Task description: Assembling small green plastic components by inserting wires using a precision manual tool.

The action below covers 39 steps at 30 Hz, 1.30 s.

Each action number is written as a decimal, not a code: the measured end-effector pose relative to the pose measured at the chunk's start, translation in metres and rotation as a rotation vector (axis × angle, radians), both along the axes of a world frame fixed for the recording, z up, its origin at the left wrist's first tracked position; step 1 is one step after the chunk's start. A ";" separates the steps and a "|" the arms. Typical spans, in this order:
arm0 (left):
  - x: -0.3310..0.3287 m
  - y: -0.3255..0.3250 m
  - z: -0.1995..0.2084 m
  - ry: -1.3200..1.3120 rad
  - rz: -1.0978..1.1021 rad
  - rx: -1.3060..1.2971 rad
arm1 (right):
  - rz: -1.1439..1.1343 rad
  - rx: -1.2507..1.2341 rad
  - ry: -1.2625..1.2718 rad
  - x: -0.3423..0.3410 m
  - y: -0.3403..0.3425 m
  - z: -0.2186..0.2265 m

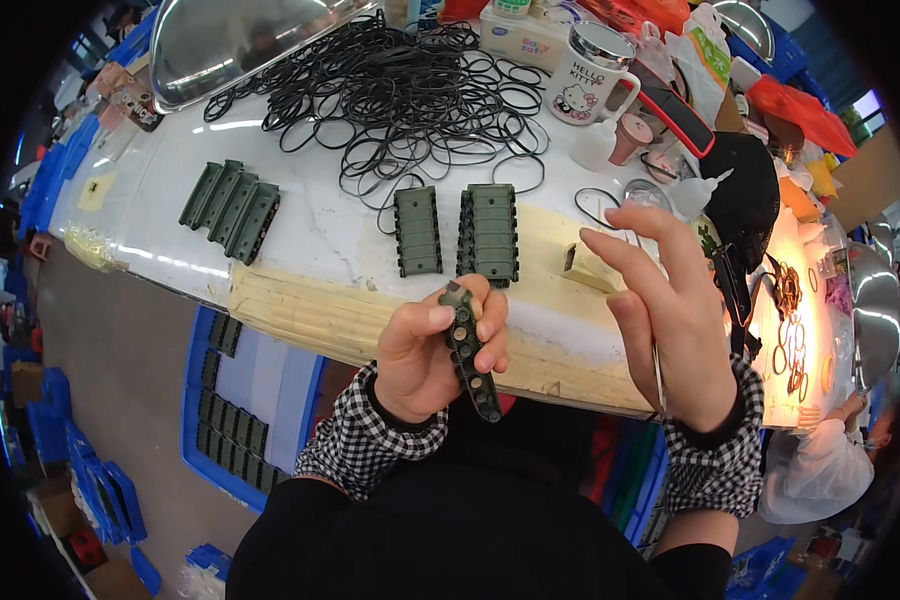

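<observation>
My left hand (418, 352) is closed around a dark green ribbed plastic piece (470, 352), tilted with its lower end toward me. Round studs or holes run along its visible side. My right hand (676, 318) is raised over the front edge of the table, index finger and thumb apart. A thin metal stick-like tool (658, 376) lies against its palm, partly hidden by the fingers. Beyond my left hand, similar green pieces (417, 230) and a stacked group (491, 232) rest on the table. More green pieces (232, 210) lie together farther left.
A tangled heap of black rubber bands (400, 85) covers the table's far middle. Beside it stand a lidded white mug (582, 80) and a red-and-black tool (675, 118). A small yellowish block (592, 268) sits near my right hand. Below left, a blue tray (192, 440) holds green pieces.
</observation>
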State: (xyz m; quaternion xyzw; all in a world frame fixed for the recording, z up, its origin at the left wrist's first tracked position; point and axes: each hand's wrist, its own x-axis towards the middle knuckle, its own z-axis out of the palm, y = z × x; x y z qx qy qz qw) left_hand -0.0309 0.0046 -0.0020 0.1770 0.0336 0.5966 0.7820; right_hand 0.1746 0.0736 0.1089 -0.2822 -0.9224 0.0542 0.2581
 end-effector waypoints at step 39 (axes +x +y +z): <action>0.068 0.004 0.024 0.429 -0.054 -0.126 | -1.360 -0.023 -0.205 0.442 0.171 -0.119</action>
